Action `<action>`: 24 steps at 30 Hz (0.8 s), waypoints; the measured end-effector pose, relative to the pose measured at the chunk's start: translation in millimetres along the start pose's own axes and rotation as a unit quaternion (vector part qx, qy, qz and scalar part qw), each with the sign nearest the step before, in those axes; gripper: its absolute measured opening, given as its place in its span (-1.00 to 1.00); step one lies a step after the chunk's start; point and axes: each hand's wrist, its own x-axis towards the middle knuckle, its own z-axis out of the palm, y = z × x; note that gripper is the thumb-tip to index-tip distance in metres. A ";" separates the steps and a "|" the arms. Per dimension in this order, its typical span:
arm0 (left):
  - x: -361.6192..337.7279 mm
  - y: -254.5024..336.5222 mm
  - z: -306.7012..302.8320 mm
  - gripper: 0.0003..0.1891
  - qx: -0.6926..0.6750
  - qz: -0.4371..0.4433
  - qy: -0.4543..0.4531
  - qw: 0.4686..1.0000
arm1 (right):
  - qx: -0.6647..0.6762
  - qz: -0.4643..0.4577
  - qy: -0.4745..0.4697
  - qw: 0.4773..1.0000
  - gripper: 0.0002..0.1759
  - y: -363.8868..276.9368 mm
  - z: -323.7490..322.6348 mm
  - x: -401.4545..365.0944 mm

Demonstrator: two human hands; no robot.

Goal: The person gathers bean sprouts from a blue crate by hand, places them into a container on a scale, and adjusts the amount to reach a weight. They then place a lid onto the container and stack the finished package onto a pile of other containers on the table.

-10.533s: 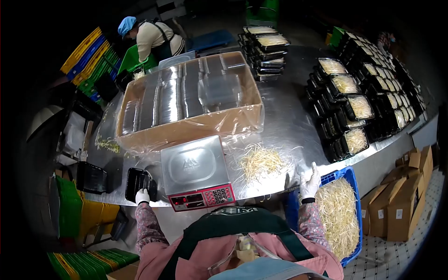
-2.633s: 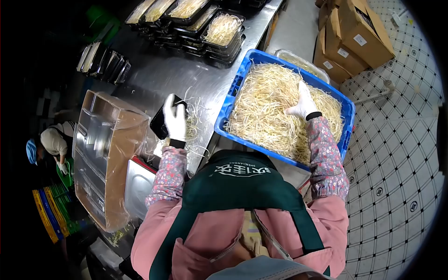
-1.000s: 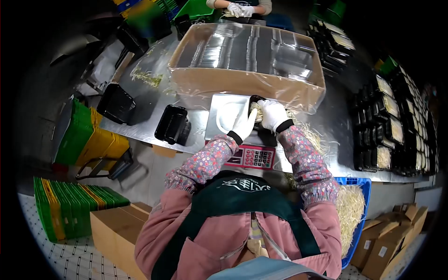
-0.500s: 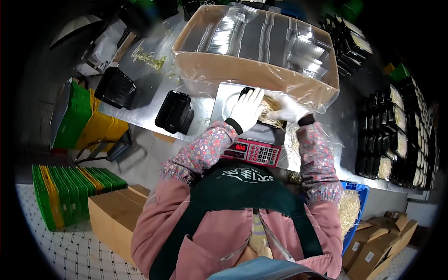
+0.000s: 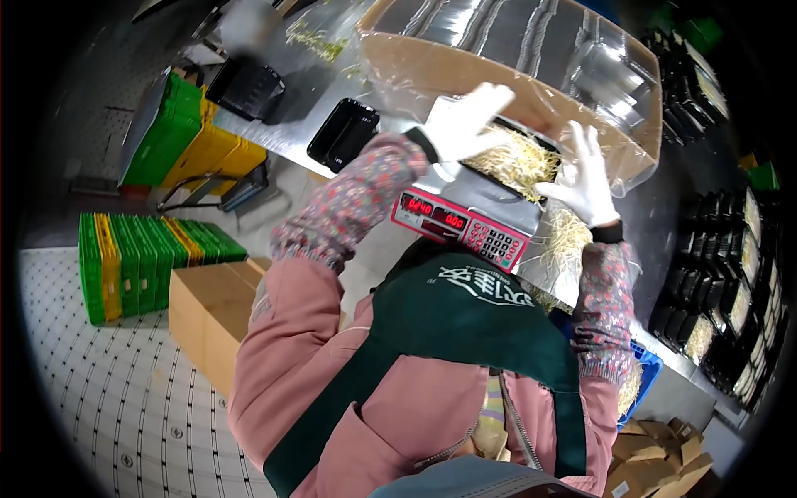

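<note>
A black tray of pale sprouts [image 5: 516, 160] rests on the platform of a red scale [image 5: 455, 229], whose display is lit. My left hand [image 5: 466, 124], in a white glove, is at the tray's left end with fingers spread and somewhat blurred. At the tray's right end is my right hand [image 5: 584, 178], also gloved, its fingers apart. Neither hand is closed on anything. Loose sprouts [image 5: 566, 241] lie on a surface just right of the scale.
Behind the scale stands a large carton [image 5: 515, 91] of clear plastic lids. An empty black tray [image 5: 344, 134] lies at the left. Filled trays [image 5: 739, 290] are stacked at the right. Green crates [image 5: 141, 274] and a cardboard box [image 5: 207, 311] stand lower left.
Both hands have opened away from the sprouts, uncovering the tray. The scale display now shows a reading. The whole view has shifted and tilted.
</note>
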 end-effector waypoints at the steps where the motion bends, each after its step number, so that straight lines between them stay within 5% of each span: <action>1: 1.9 3.2 20.6 -0.26 0.004 0.043 -0.018 0.999 | -0.020 -0.002 -0.045 0.999 0.41 -11.1 10.8 5.1; 2: 4.0 6.7 35.4 -0.24 0.007 0.089 -0.035 0.995 | -0.042 -0.003 -0.089 0.995 0.42 -18.3 18.7 10.3; 4: 0.1 26.9 44.6 -0.27 0.000 0.030 -0.137 0.990 | -0.069 0.029 -0.199 0.977 0.31 -5.8 22.7 18.2; 6: 0.2 21.0 56.0 -0.34 -0.034 0.019 -0.096 0.995 | 0.099 -0.016 -0.189 0.977 0.14 27.1 25.3 11.4; 7: 5.2 21.6 55.4 -0.36 -0.050 -0.002 -0.120 0.992 | 0.114 0.048 -0.181 0.976 -0.19 29.4 21.0 3.1; 10: 17.0 24.9 76.3 -0.39 -0.051 -0.025 -0.106 0.993 | -0.077 0.070 -0.190 0.976 -0.47 9.5 10.0 4.2; 11: 14.6 29.6 80.6 -0.36 -0.028 -0.034 -0.085 0.995 | -0.098 0.039 -0.109 0.988 -0.70 11.9 17.1 -1.5; 18: 10.1 23.3 90.1 -0.19 -0.062 -0.049 -0.097 0.992 | 0.134 0.150 -0.043 0.979 -0.84 48.4 -43.9 3.6; 21: 1.3 22.1 85.2 -0.02 -0.191 -0.044 -0.015 0.980 | 0.292 0.130 -0.004 0.948 -0.84 13.3 -83.7 14.4; 24: -3.7 47.0 25.3 0.04 -0.089 -0.091 0.037 0.991 | 0.437 0.110 -0.005 0.893 -0.85 -13.9 -60.1 29.9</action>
